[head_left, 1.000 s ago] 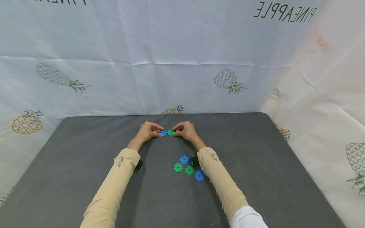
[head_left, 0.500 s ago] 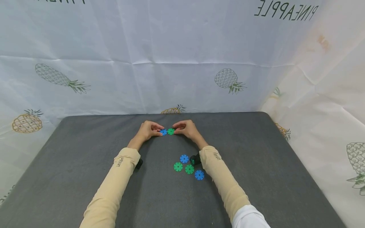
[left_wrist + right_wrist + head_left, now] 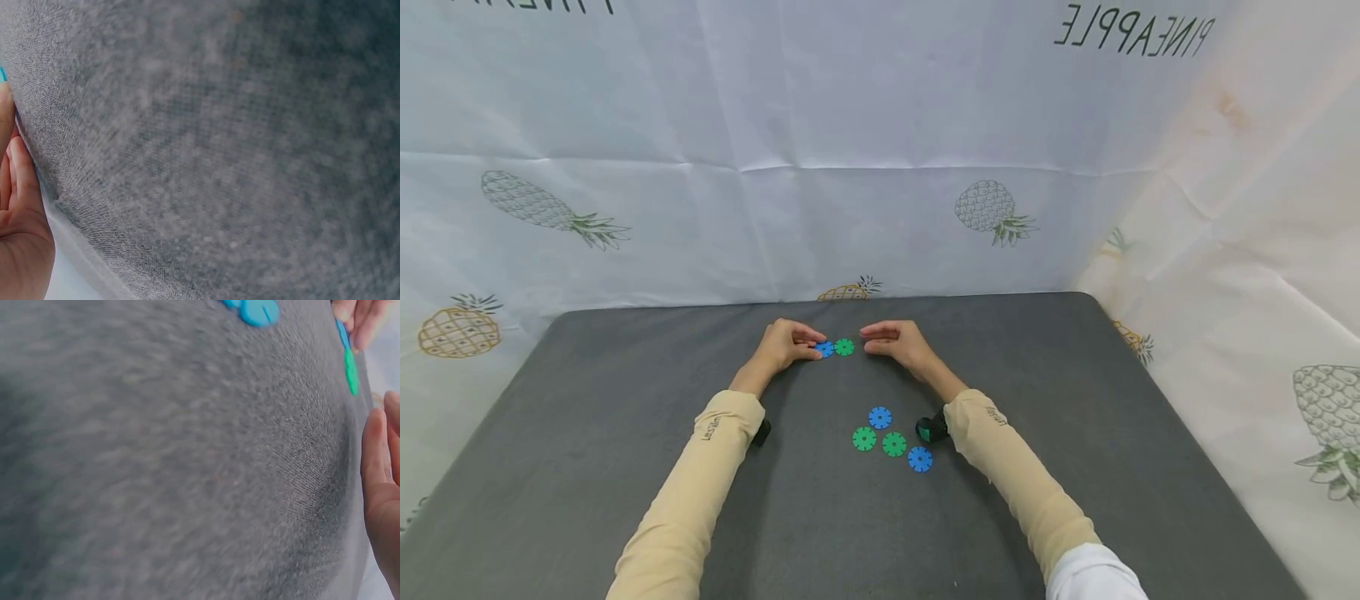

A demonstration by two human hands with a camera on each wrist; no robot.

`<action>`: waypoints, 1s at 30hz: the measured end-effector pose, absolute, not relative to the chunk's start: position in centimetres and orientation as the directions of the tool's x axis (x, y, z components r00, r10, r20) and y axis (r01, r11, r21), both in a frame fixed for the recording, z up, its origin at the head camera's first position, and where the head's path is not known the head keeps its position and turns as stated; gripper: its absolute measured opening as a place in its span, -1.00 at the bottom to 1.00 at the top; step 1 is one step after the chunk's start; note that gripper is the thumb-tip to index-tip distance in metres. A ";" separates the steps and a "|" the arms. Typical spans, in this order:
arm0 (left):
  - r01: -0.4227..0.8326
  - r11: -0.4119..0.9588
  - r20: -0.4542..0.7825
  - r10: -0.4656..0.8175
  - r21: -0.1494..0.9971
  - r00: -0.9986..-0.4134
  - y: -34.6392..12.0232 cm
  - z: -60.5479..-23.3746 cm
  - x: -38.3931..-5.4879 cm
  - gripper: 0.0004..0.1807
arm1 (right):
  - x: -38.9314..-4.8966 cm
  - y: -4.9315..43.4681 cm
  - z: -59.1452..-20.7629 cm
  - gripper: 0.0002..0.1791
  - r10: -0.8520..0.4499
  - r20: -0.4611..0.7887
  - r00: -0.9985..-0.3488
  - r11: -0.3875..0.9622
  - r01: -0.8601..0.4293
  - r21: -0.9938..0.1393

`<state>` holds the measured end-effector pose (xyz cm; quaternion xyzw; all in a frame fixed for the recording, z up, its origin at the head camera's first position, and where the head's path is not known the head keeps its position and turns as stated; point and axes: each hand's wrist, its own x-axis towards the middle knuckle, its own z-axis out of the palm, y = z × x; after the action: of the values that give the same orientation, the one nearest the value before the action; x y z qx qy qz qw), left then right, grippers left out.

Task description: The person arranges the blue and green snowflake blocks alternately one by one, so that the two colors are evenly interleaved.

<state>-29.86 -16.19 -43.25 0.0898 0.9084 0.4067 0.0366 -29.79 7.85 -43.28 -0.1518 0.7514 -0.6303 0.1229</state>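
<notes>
A dark grey cloth-covered surface [image 3: 805,533] stands before a pale fabric backdrop [image 3: 850,100] printed with pineapple drawings [image 3: 985,206].

The person's left hand [image 3: 780,347] pinches a flat, round blue plastic-looking disc with a notched rim [image 3: 826,349] between thumb and fingers. This held disc is just left of a matching green notched disc [image 3: 844,347], the two meeting edge to edge; whether their notches interlock cannot be made out. The right hand [image 3: 901,343] is near that green disc on its right, apart from it, thumb and fingers spread and free.

Nearer the person than this green disc, and mostly to its right, four more discs lie loosely grouped: an upper blue disc [image 3: 880,417], a left-hand green disc [image 3: 864,438], a middle green disc [image 3: 894,444] and a lower blue disc [image 3: 920,459]. Also nearer the person, a beige left sleeve [image 3: 703,467] and a beige right sleeve [image 3: 1022,479] flank it.
</notes>
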 end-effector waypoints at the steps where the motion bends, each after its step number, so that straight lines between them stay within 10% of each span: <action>1: 0.138 0.653 0.009 0.197 0.744 -0.980 -16.2 -43.2 -29.9 -0.73 | -29.7 8.0 -43.2 -0.65 -0.387 0.007 -0.922 0.153 -0.072 -0.986; 30: 0.153 0.643 0.022 0.207 0.750 -0.978 -16.5 -43.6 -29.9 -0.73 | -24.1 11.6 -43.0 -0.66 -0.470 0.001 -0.883 0.088 -0.048 -0.995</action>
<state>-29.89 -16.46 -43.63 0.0994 0.9058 0.4106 0.0330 -24.11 11.59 -43.04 -0.1802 0.7195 -0.6508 0.1620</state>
